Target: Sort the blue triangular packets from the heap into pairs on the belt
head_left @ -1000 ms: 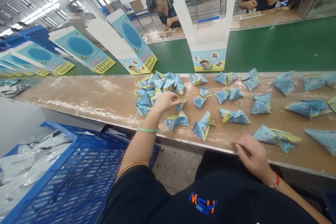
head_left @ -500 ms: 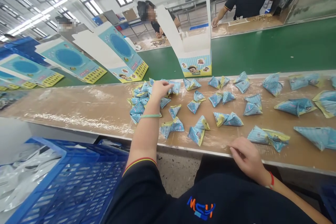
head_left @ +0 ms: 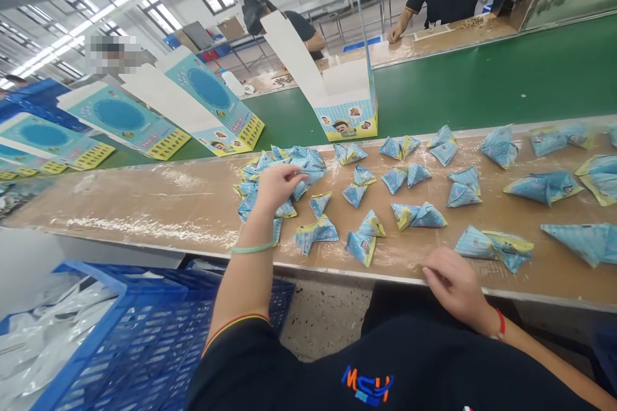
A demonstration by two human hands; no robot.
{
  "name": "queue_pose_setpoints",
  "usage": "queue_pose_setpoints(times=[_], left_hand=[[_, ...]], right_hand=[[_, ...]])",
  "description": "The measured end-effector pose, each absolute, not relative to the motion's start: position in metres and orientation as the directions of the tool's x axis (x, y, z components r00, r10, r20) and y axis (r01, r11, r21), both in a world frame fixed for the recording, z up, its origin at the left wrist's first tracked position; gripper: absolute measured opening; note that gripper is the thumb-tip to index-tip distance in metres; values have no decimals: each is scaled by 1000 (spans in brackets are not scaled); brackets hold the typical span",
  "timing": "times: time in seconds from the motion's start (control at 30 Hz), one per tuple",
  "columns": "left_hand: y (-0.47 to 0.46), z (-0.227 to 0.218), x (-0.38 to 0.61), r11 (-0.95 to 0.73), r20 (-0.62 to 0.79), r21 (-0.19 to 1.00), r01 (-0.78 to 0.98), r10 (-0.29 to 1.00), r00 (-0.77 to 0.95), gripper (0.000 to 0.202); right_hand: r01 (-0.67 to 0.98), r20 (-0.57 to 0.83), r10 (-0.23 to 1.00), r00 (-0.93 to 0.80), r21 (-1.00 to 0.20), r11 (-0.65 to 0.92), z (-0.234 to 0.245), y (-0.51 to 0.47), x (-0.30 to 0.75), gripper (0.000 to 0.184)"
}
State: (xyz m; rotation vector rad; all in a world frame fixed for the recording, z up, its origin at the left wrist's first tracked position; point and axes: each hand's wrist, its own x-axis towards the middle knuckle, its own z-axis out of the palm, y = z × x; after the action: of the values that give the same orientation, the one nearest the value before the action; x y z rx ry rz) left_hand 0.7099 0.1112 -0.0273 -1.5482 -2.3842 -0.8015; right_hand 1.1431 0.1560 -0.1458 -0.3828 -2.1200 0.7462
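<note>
the left hand (head_left: 276,185) lies on the heap of blue pouches (head_left: 284,170), fingers curled and pinching one pouch off the heap's right side. just right of that grip a single pouch (head_left: 320,203) lies alone, with pouch pairs (head_left: 364,236) nearer the bench edge. the right hand (head_left: 453,288) rests at the near edge of the wooden bench (head_left: 144,199), fingers loosely bent, holding nothing. just beyond it lies a pouch (head_left: 491,248). past the left hand, an open printed carton (head_left: 344,106) stands on the green belt (head_left: 482,87).
</note>
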Motion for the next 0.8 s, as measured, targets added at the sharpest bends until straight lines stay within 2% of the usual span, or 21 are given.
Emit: queue_pose_setpoints(times=[0.07,0.17,0.27,0.33,0.4,0.5,0.57,0.63,0.67,0.8], left_hand=[[123,-39,717,332,277,237,913,878,-391,24],[138,-54,724,374,90,151,915,917,-389,21],[141,-58,722,365,30,187,912,926,-377,25],[132,-51,712,352,123,268,897,911,-394,31],[112,-41,698,359,293,332,872,840,-457,34],[63,-29,679,440,553,348,828,616,-561,33],[22,-32,675,524,671,352,776,437,-599,34],[-17,-48,680,601,725,358,715,304,-618,37],[-33,-59,686,631,729,354,691,276,-626,41],[-64,-111,714,708,629,315,632,344,-698,72]], right_hand=[[9,617,506,-603,-629,778,-145,156,1143,13],[13,615,511,-601,-631,775,-145,156,1143,14],[17,613,515,-599,-633,774,-144,156,1143,13],[15,614,512,-601,-631,775,-144,156,1144,13],[6,615,506,-605,-632,775,-145,156,1144,12],[-17,607,498,-619,-644,765,-145,158,1146,12],[-28,605,491,-627,-648,761,-146,159,1147,12],[-32,609,482,-630,-640,768,-146,160,1148,12],[-31,611,476,-633,-634,772,-146,161,1149,11],[-37,601,455,-657,-628,777,-145,163,1149,10]])
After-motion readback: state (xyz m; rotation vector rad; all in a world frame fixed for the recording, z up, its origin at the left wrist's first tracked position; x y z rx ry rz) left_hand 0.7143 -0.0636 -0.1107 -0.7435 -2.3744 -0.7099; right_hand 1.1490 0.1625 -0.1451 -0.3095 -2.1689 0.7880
